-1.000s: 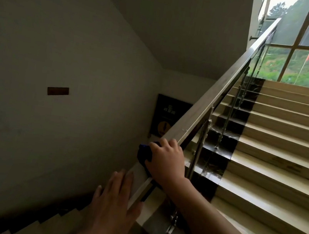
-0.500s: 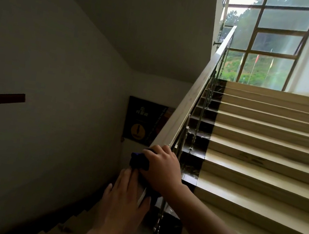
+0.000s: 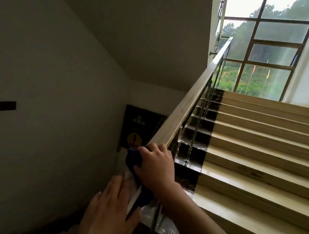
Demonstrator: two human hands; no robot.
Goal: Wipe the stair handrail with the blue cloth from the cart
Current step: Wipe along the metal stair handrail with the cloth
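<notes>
The handrail (image 3: 183, 109) was seen slanting upward beside the stairs (image 3: 265, 154). It was gripped by the right hand (image 3: 155, 166), closed over the blue cloth (image 3: 132, 159). Below, the left hand (image 3: 107, 216) was laid flat, apparently on the rail.

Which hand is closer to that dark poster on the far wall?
Right. The right hand grips the blue cloth just beside the poster; the left hand rests lower down the handrail.
</notes>
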